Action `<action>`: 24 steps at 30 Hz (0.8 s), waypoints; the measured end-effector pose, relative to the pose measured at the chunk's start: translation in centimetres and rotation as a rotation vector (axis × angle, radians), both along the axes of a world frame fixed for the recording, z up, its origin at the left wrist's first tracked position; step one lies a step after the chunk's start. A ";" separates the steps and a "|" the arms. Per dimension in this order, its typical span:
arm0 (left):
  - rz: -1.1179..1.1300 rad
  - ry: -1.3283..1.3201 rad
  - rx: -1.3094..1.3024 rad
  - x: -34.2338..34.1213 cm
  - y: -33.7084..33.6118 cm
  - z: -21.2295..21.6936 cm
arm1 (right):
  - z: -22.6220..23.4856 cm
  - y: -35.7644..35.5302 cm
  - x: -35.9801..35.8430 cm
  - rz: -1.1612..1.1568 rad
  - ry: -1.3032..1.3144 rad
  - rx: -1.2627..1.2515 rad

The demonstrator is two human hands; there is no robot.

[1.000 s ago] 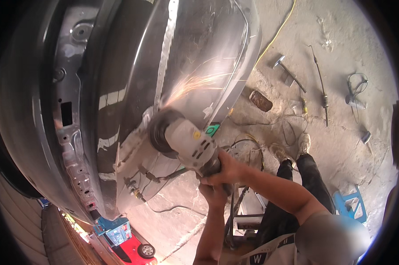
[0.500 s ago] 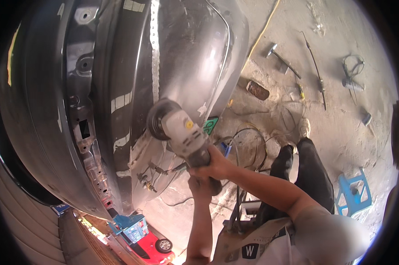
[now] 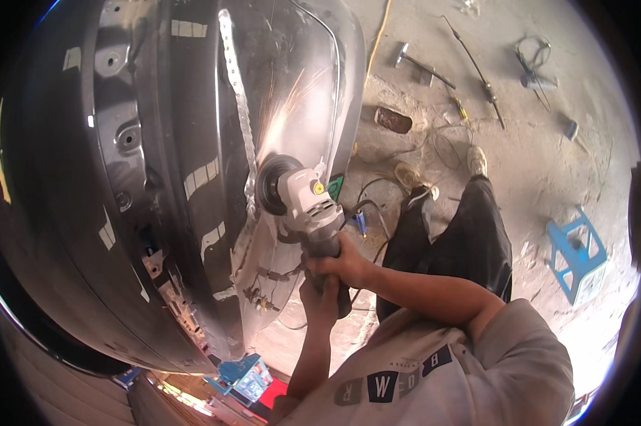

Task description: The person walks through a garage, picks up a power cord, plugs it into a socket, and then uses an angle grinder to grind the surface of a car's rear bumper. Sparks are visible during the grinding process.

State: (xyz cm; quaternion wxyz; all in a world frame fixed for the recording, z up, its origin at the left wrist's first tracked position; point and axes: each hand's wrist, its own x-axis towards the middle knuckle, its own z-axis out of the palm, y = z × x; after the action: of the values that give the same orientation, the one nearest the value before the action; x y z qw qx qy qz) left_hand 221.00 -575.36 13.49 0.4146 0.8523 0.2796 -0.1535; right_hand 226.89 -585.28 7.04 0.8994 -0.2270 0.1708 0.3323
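Both hands hold a grey angle grinder against the dark grey car body panel. My right hand wraps round the grinder's black handle. Just below it, my left hand grips the rear end of the handle. The round dark disc meets the panel beside a bright, dotted metal seam. Orange sparks fly up and to the right from the disc across the panel. The exact contact point is hidden behind the disc.
On the concrete floor to the right lie a hammer, a long thin rod tool, a brick-like block and a coiled cable. A blue stool stands at the right. Cables run near my feet. A blue box sits at the bottom.
Sparks now stream from the grinder's disc; none showed before. The grinder's head has shifted slightly right in view, beside the seam's lower part. My view has turned, bringing more of my shirt in.
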 end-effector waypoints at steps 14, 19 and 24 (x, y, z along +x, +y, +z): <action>-0.168 0.070 0.042 -0.2 3.5 1.5 | 0.6 2.1 -1.2 -0.079 -0.086 -0.036; -0.282 -0.013 0.087 1.0 4.3 1.0 | 0.6 2.4 -0.5 -0.187 -0.046 0.012; -0.318 -0.052 0.079 0.8 5.0 0.6 | 0.7 2.6 -0.1 -0.264 -0.149 0.004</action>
State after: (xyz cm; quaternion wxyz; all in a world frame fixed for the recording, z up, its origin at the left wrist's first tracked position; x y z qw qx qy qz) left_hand 221.79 -570.32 14.06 0.3584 0.9051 0.1361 -0.1841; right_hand 226.74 -582.64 7.71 0.9459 -0.2247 0.1311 0.1937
